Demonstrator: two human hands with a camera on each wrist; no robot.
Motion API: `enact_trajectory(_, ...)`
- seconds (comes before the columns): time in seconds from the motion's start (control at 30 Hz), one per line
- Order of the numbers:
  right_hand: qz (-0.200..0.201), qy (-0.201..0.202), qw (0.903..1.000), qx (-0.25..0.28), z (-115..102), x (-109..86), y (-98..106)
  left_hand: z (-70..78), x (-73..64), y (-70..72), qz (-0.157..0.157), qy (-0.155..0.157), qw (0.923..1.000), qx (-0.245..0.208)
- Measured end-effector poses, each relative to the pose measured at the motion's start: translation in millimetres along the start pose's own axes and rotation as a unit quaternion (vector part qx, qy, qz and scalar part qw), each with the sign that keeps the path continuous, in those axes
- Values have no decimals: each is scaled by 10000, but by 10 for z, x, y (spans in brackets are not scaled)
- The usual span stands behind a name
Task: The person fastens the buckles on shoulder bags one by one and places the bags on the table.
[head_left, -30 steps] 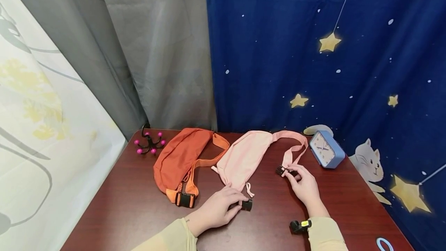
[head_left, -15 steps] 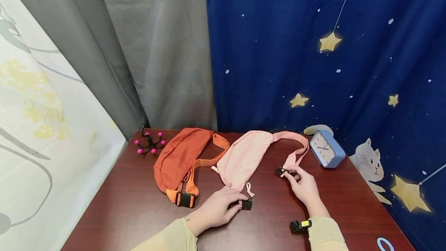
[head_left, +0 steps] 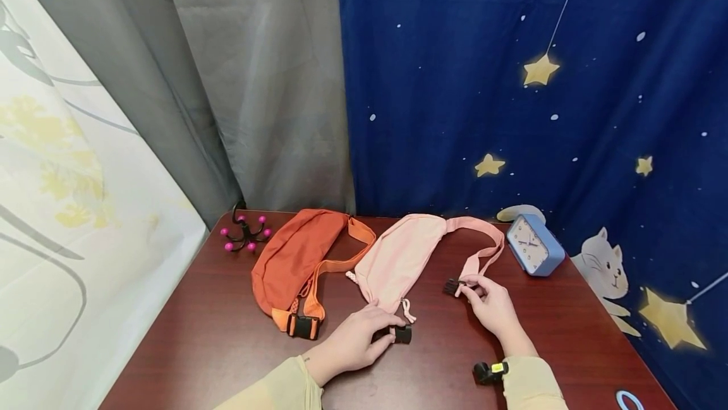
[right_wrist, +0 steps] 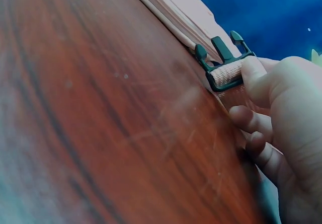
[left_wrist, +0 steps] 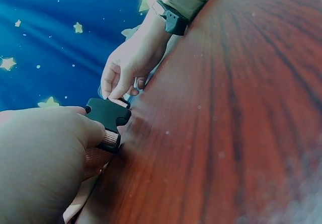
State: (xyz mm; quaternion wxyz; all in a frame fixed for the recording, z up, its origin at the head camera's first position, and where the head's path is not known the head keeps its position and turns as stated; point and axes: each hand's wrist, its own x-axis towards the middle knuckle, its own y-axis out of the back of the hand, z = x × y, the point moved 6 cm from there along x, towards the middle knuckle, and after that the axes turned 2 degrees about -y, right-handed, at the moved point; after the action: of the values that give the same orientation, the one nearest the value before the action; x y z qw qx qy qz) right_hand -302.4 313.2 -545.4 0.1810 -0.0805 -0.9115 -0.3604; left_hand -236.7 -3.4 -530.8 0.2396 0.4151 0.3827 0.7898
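Observation:
A pink waist bag (head_left: 398, 258) lies on the table, its strap (head_left: 480, 223) looping to the right. My left hand (head_left: 361, 337) pinches the black socket half of its buckle (left_wrist: 106, 114) near the bag's lower end. Between thumb and fingers, my right hand (head_left: 491, 306) grips the pronged buckle half (right_wrist: 224, 53) where the pink webbing threads through it; its prongs point left toward the bag. The two buckle halves are apart. A white zipper cord (head_left: 408, 311) lies just above the socket half.
An orange-red waist bag (head_left: 301, 258) with its black buckle (head_left: 303, 326) fastened lies to the left. Beyond it stands a black hook rack with pink tips (head_left: 246, 233). A blue clock (head_left: 534, 244) is at the back right, and a light blue ring (head_left: 628, 399) at the front right.
My right hand has drawn the pronged buckle half slightly left and down, turning it toward the socket half. The left hand stays in place.

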Motion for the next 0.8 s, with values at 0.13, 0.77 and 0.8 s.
enact_trajectory(0.13, -187, -8, 9998, 111, -30, -7, -36, 0, -5, 4, -27, 50, 10000, -57)
enact_trajectory(0.77, -1518, -52, 9846, 868, -276, -75, -220, 2, 0, 10, -33, 113, 9998, -140)
enact_trajectory(0.8, -1595, -30, 9832, 886, -295, -77, -235, 2, -2, 14, -23, 115, 9998, -142)
